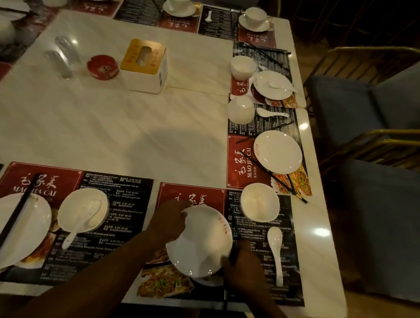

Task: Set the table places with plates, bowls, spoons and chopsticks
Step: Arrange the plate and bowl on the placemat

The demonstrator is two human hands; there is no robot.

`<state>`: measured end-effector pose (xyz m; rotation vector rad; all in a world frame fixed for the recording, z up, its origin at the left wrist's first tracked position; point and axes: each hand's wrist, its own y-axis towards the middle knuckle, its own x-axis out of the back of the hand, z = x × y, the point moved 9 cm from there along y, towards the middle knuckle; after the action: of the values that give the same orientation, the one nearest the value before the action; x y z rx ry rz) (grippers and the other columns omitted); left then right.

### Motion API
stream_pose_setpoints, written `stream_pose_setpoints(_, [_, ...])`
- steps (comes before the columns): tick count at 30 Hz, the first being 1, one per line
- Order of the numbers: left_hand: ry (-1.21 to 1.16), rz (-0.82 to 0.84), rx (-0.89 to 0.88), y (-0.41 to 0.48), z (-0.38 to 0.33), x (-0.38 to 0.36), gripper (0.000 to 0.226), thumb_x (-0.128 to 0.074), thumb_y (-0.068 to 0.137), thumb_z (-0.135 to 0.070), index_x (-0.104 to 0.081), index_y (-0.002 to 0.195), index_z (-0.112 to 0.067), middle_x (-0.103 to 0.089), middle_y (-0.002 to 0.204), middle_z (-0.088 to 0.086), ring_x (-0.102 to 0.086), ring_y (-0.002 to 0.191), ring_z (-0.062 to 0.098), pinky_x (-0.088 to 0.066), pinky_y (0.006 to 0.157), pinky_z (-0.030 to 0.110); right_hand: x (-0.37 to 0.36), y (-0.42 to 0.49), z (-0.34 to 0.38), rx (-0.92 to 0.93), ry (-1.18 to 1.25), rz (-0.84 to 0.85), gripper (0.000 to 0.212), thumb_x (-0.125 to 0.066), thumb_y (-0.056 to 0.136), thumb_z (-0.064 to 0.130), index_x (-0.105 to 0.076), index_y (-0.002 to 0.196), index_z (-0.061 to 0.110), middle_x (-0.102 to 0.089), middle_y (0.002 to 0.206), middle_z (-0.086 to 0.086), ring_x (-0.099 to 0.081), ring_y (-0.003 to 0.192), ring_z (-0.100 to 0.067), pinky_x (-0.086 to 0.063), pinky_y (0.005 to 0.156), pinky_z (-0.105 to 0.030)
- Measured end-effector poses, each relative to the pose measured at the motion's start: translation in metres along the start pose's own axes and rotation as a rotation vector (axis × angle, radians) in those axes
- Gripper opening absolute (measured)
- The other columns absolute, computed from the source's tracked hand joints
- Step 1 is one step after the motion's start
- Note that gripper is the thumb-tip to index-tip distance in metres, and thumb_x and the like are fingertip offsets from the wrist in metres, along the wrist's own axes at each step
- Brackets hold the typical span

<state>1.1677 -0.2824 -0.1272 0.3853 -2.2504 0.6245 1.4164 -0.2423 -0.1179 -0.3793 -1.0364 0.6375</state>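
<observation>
Left hand: mine, reaching in from the near edge, fingers curled over the far-left rim of the plate and gripping it.
Right hand: gripping the same plate at its near-right rim; something thin and dark shows by my fingers, too blurred to name.
Plate: white with red marks near the rim, between both my hands over the red-and-black placemat right before me; whether it rests on the mat or is lifted I cannot tell.
Bowl: white, upright on the mat's far-right part, just beyond the plate.
Spoon: white, lying on the mat right of the plate, handle toward me.
Left place: second plate with black chopsticks lying across it; just beside it the left bowl with a left spoon leaning in it.
Right edge: side plate on its own mat, side chopsticks running under its near rim.
Table middle: tissue box with a red ashtray just beside it.
</observation>
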Motion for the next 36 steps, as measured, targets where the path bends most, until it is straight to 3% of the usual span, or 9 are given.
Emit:
stream_pose_setpoints(4, [-0.017,0.040,-0.020,-0.004,0.003,0.003,0.039,-0.059,0.094,-0.012,-0.061,0.132,-0.023,-0.062,0.125,0.001,-0.056,0.119,0.020,-0.039,0.096,0.026,0.002,0.002,0.009,-0.001,-0.010,-0.068,0.027,-0.067,0.087,0.025,-0.057,0.112,0.019,-0.068,0.104,0.001,-0.064,0.095,-0.018,-0.055,0.084,-0.034])
stream_pose_setpoints(8, [-0.106,0.028,-0.066,-0.020,0.003,0.019,0.042,-0.062,0.092,-0.009,-0.062,0.130,-0.026,-0.066,0.121,-0.004,-0.060,0.113,0.015,-0.047,0.097,0.028,0.004,0.001,0.017,0.031,0.025,-0.101,0.023,-0.065,0.089,0.020,-0.059,0.110,0.022,-0.067,0.101,0.005,-0.064,0.096,-0.015,-0.055,0.085,-0.034])
stream_pose_setpoints(12, [-0.135,0.033,-0.070,-0.039,0.019,0.032,0.035,-0.061,0.095,-0.015,-0.062,0.128,-0.029,-0.069,0.117,-0.007,-0.063,0.105,0.007,-0.052,0.094,0.028,0.000,0.000,0.033,0.122,0.004,-0.077,0.026,-0.067,0.089,0.015,-0.064,0.114,0.022,-0.069,0.103,0.005,-0.061,0.093,-0.011,-0.050,0.079,-0.023])
stream_pose_setpoints(16, [-0.103,0.118,-0.019,-0.057,0.042,0.027,0.028,-0.058,0.097,-0.019,-0.060,0.124,-0.026,-0.068,0.111,-0.008,-0.062,0.092,0.002,-0.049,0.080,0.015,-0.004,0.002,0.056,0.261,-0.053,-0.063,0.030,-0.063,0.090,0.011,-0.069,0.116,0.025,-0.071,0.103,0.007,-0.058,0.085,-0.002,-0.039,0.070,-0.004])
stream_pose_setpoints(21, [-0.095,0.133,0.077,-0.070,0.063,0.020,0.025,-0.061,0.095,-0.021,-0.059,0.119,-0.021,-0.061,0.089,-0.013,-0.064,0.075,0.003,-0.049,0.060,0.013,-0.002,0.013,0.068,0.292,-0.147,-0.105,0.018,-0.063,0.090,0.016,-0.071,0.106,0.020,-0.073,0.097,0.003,-0.066,0.086,-0.012,-0.047,0.075,-0.018])
stream_pose_setpoints(24, [-0.097,0.132,0.095,-0.070,0.065,0.019,0.027,-0.063,0.094,-0.022,-0.060,0.121,-0.022,-0.065,0.095,-0.009,-0.066,0.077,0.005,-0.053,0.065,0.017,-0.001,0.018,0.075,0.328,-0.193,-0.132,0.017,-0.063,0.089,0.015,-0.072,0.102,0.018,-0.073,0.094,0.002,-0.066,0.082,-0.013,-0.044,0.071,-0.016])
stream_pose_setpoints(28, [-0.081,0.126,0.088,-0.067,0.065,0.020,0.024,-0.064,0.092,-0.024,-0.063,0.116,-0.022,-0.067,0.093,-0.009,-0.066,0.079,0.006,-0.058,0.073,0.025,0.003,0.024,0.078,0.329,-0.223,-0.141,0.015,-0.062,0.090,0.017,-0.073,0.101,0.017,-0.074,0.095,0.001,-0.067,0.085,-0.014,-0.051,0.078,-0.021])
stream_pose_setpoints(36, [-0.049,0.141,0.095,-0.064,0.063,0.020,0.014,-0.067,0.090,-0.025,-0.063,0.103,-0.024,-0.066,0.086,-0.012,-0.066,0.073,0.007,-0.056,0.065,0.020,0.002,0.033,0.076,0.337,-0.208,-0.152,0.018,-0.062,0.092,0.016,-0.073,0.106,0.019,-0.073,0.099,0.000,-0.065,0.085,-0.012,-0.045,0.073,-0.014])
